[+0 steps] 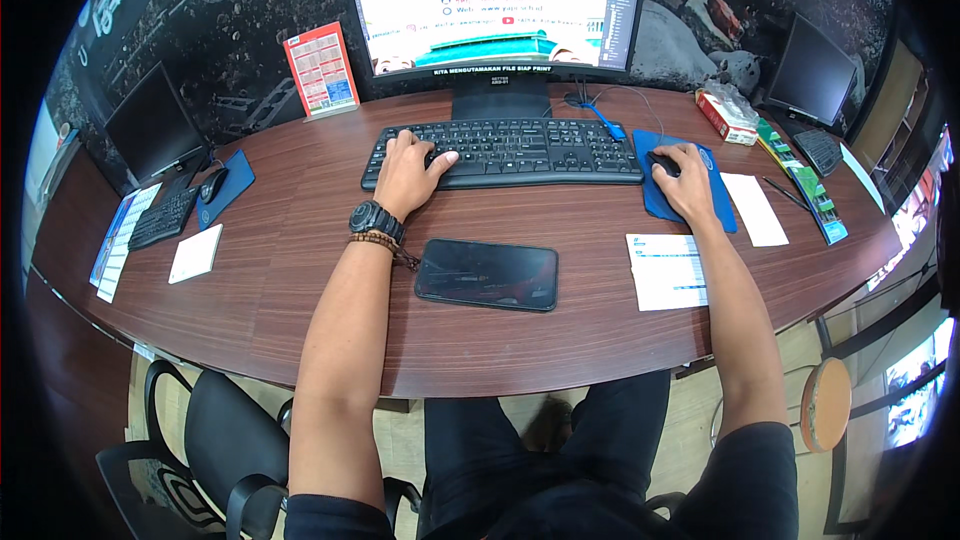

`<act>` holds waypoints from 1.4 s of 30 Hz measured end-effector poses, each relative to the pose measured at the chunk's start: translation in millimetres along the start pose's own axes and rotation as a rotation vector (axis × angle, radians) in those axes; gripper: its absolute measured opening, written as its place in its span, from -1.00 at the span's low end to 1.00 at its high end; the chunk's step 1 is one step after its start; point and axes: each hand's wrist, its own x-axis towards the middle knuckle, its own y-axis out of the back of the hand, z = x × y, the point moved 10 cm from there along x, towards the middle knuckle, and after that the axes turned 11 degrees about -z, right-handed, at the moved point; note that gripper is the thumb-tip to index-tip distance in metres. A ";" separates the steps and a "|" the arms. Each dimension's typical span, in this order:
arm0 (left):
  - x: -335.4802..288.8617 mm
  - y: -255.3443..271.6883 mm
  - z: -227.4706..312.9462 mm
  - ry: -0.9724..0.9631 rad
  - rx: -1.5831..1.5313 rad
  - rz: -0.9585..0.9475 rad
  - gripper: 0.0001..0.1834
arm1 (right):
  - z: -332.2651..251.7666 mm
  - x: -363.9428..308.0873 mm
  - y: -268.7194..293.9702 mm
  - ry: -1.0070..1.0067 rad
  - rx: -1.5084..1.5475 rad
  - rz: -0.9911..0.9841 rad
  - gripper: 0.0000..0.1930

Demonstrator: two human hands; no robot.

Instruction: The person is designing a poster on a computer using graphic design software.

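Note:
My left hand [410, 178] lies over the left end of a black keyboard [525, 148], fingers on the keys and thumb stretched out to the right. A black watch and a beaded bracelet circle that wrist. To the keyboard's right, my right hand [688, 186] is curled over a black computer mouse [662, 164] on a blue mouse pad [660, 203]. Behind the keyboard stands a lit monitor [490, 20] showing a colourful page layout with tool panels. A dark smartphone [487, 275] lies face up between my forearms.
A printed sheet [662, 275] sits partly beneath my right forearm, with a white paper [755, 210] beyond it. A red-and-white box [727, 118] and a desk calendar [323, 70] flank the monitor. Other monitors stand at both sides; an office chair [230, 430] is at lower left.

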 end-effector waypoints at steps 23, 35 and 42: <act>-5.4 6.0 1.2 -0.020 -0.004 -0.002 -0.47 | -60.1 9.4 -9.1 0.194 -0.232 0.041 -0.66; -5.6 3.8 -0.8 -0.024 -0.035 -0.005 -0.45 | -85.4 15.7 -35.4 0.254 -0.253 -0.091 -0.83; -3.8 3.3 -1.7 -0.026 -0.040 -0.002 -0.45 | -81.6 17.3 -38.9 0.277 -0.218 -0.081 -0.81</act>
